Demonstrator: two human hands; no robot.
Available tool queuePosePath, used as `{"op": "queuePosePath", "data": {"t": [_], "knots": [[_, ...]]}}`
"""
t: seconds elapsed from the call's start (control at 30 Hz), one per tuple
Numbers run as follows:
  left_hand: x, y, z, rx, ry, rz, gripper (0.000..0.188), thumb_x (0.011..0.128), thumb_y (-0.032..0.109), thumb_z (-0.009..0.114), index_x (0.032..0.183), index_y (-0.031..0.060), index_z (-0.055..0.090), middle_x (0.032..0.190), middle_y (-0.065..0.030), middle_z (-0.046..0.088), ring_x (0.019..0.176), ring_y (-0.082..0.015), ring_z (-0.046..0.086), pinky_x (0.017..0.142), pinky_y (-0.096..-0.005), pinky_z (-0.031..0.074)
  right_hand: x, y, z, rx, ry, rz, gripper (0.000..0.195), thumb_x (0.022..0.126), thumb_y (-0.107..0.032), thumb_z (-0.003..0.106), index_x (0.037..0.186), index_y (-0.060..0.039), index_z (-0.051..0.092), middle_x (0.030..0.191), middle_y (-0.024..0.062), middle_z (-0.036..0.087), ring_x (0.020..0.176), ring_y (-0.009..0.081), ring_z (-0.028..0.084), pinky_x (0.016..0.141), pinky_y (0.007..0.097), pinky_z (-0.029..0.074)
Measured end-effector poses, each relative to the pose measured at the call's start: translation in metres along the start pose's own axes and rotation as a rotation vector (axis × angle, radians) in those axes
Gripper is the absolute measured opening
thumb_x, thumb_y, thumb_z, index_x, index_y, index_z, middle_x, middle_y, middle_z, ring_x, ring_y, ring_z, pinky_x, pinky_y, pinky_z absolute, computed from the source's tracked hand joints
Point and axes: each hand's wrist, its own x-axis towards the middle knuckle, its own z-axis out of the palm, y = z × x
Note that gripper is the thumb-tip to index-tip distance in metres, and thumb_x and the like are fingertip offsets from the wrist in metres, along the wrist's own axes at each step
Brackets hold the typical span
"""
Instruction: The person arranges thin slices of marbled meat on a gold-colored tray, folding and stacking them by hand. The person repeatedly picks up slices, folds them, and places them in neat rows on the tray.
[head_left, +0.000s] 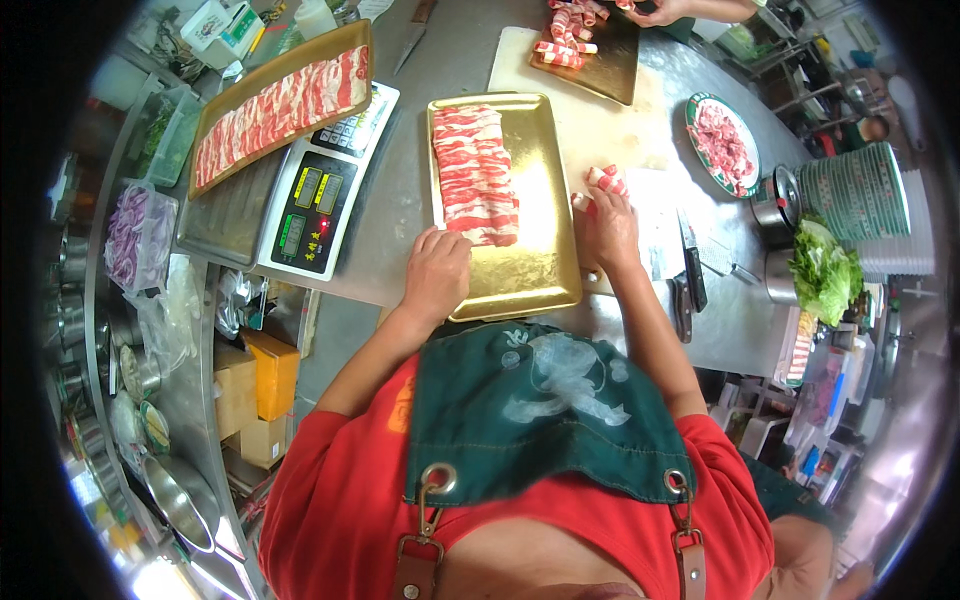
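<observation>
A gold metal tray (525, 292) lies before me with a row of overlapping, marbled raw meat slices (474, 172) along its left side. My left hand (439, 270) is at the tray's left rim, its fingertips beside the near end of the row. Whether they pinch a slice is hidden. To the right of the tray, my right hand (615, 229) has its fingers on rolled meat slices (606, 180) over a pale cutting board (652, 135). The palm hides part of these rolls.
On the left, a digital scale (311, 217) carries a tilted tray of meat slices (289, 105). Another person's hand (660, 11) is near a dark tray of rolls (600, 75). Knives (694, 274), a meat plate (724, 146), lettuce (825, 270) and stacked plates (851, 187) stand right.
</observation>
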Motion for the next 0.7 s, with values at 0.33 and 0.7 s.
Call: {"op": "queuePosePath", "data": {"t": [0.33, 0.7], "knots": [[0.020, 0.036, -0.022, -0.689, -0.083, -0.359, 0.022, 0.079, 0.006, 0.061, 0.100, 0.0033, 0.060, 0.092, -0.0116, 0.061, 0.083, -0.0247, 0.060, 0.073, -0.0328, 0.049, -0.002, -0.033, -0.049, 1.542, -0.480, 0.565, 0.028, 0.074, -0.002, 0.067, 0.102, 0.0012, 0.060, 0.086, 0.0051, 0.064, 0.072, 0.0129, 0.059, 0.065, 0.0248, 0.049], [-0.012, 0.023, 0.002, -1.201, -0.315, -0.675, 0.021, 0.084, 0.001, 0.054, 0.105, -0.0017, 0.051, 0.095, -0.0091, 0.059, 0.087, -0.0148, 0.059, 0.076, -0.0271, 0.048, -0.030, -0.086, -0.030, 1.125, -0.772, 0.382, 0.034, 0.073, -0.011, 0.074, 0.101, 0.0024, 0.061, 0.082, 0.0094, 0.064, 0.075, 0.0141, 0.060, 0.066, 0.0285, 0.050]]}}
